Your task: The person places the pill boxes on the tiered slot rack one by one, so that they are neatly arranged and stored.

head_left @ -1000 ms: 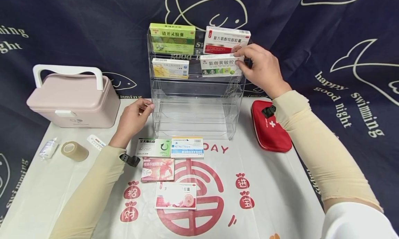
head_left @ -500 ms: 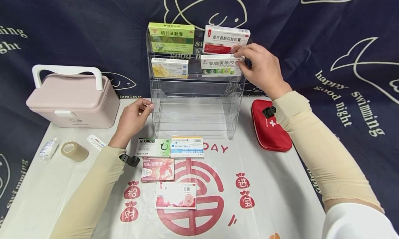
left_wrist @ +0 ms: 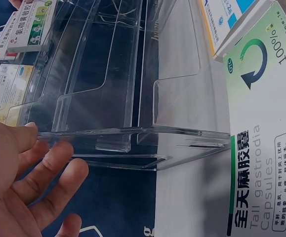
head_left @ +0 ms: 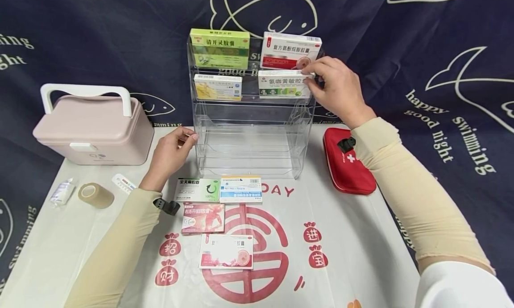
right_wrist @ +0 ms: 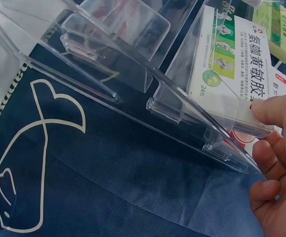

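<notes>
My right hand (head_left: 339,87) pinches the upper right corner of a white and green medicine box (head_left: 283,85), which stands in the second tier of a clear acrylic display rack (head_left: 250,140). In the right wrist view the thumb lies on the front of this box (right_wrist: 229,69). My left hand (head_left: 172,152) grips the rack's left side edge between thumb and fingers, lower down. Beside the held box in that tier is a yellow and white box (head_left: 219,88). Above them, a green box (head_left: 220,49) and a red and white box (head_left: 291,51) fill the top tier.
Before the rack lie a green and white box (head_left: 197,190), a blue and white box (head_left: 241,190), a pink box (head_left: 203,218) and a red-white box (head_left: 226,252). A pink case (head_left: 94,129), tape roll (head_left: 96,195) and red first-aid pouch (head_left: 348,163) flank it.
The held box has settled very slightly and stands a little straighter in its tier. Both hands keep their places and their grips.
</notes>
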The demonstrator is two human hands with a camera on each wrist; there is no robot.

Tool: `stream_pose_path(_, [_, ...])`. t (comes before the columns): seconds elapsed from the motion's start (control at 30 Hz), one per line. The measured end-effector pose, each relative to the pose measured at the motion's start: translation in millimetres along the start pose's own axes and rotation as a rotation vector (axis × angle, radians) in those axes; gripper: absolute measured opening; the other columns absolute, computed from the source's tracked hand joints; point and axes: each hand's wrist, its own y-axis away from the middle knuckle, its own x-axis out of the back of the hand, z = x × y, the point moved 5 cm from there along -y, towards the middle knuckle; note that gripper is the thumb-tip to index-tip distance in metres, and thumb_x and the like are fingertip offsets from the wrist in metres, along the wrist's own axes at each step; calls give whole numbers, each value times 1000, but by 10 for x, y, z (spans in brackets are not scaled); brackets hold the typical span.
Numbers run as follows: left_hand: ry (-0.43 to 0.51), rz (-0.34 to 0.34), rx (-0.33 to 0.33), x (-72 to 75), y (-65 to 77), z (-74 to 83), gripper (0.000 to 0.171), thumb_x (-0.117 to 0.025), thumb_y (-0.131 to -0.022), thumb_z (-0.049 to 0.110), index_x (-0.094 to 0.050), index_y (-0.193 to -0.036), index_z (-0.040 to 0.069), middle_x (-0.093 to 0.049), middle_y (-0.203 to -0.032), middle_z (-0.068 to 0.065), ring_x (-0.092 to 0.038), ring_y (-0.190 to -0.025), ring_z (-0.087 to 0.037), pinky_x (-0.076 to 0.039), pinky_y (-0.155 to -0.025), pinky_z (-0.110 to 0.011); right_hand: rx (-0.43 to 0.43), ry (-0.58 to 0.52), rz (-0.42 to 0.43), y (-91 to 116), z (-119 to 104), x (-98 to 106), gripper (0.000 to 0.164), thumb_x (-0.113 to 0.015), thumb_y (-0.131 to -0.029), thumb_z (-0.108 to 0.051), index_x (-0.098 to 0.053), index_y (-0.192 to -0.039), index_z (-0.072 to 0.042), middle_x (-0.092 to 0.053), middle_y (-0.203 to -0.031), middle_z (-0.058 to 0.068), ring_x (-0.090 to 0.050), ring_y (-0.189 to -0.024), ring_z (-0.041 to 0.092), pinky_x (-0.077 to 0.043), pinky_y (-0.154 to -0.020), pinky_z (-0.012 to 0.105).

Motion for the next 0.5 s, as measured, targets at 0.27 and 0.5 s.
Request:
stream_pose_path(0.27, [-5,-10,7,-8,-1,1,32,-59,-104,36,-68,-115,7,-71,-98,-11,-64,-88,-28,-45,-79,-43,-27,20,-28,22,31,-32,18,-73,-93,-13,-76,-111,-14,-69,-111,2,-59,-97,23,-48,-80,43])
stream_pose_path(0.5, [-4,0,-2,7,8,-7,31,-60,-104,36,-68,-114,7,-71,-96,-11,-64,-87,-28,-45,-78,-43,-54,20,-33,46,33,-3,19,-71,-94,-15,-76,-112,-15,-67,-109,1,-57,-92,20,-46,-77,39])
